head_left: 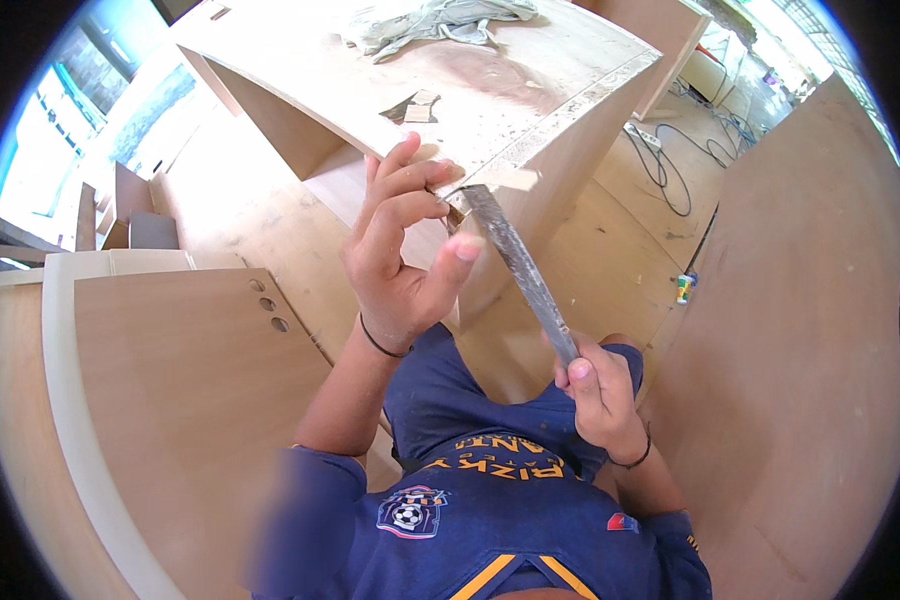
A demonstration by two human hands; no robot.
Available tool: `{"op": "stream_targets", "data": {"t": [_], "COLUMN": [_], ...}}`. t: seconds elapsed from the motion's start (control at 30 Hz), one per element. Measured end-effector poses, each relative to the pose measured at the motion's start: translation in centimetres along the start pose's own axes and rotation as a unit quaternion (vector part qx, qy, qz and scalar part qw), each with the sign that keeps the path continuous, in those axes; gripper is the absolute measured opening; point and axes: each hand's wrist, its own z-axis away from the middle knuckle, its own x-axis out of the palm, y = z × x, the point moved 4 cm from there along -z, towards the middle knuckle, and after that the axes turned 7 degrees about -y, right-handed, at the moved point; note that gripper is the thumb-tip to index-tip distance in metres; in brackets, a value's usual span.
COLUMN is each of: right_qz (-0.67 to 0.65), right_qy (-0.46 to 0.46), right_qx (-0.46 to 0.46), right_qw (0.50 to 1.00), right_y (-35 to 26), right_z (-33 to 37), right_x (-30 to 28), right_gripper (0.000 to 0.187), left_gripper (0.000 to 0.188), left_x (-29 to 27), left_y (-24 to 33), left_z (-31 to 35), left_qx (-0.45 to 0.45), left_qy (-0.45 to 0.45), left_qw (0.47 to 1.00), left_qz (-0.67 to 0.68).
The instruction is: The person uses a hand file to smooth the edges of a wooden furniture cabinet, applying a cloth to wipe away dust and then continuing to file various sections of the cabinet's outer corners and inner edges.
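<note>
My right hand (602,395) is closed round the near end of a long, flat grey metal bar (522,265) with a worn, speckled face. The bar slants up and away, its far end at the near corner of a pale wooden cabinet (570,135). Beside that corner is my left hand (400,235), its fingers spread and bent and the thumb apart. Its fingertips are close to the corner and the bar's tip. A small brown piece (456,216) shows just past these fingers; whether they touch it I cannot tell. A thin pale strip (513,178) juts out at the corner.
A crumpled grey cloth (440,25) and small wood scraps (420,108) lie on the dusty cabinet top. Large brown panels stand at the left (190,390) and right (780,330). Black cables (670,180) and a small yellow-green container (684,288) are on the floor.
</note>
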Motion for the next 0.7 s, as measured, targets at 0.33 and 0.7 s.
{"op": "stream_targets", "data": {"t": [0.33,0.7], "right_qz": [-0.003,-0.017], "right_qy": [0.000,-0.012], "right_qx": [-0.030,-0.022], "right_qw": [1.000,1.000], "right_y": [0.7,1.7], "right_z": [-0.2,-0.7], "right_x": [-1.0,0.3], "right_gripper": [0.042,0.037], "left_gripper": [0.035,0.064], "left_x": [-0.1,0.4], "left_y": [1.0,0.0], "left_z": [-0.7,0.0], "left_qx": [-0.058,0.004], "left_qy": [-0.039,-0.021], "left_qw": [0.997,1.000], "left_qz": [-0.041,-0.024]}}
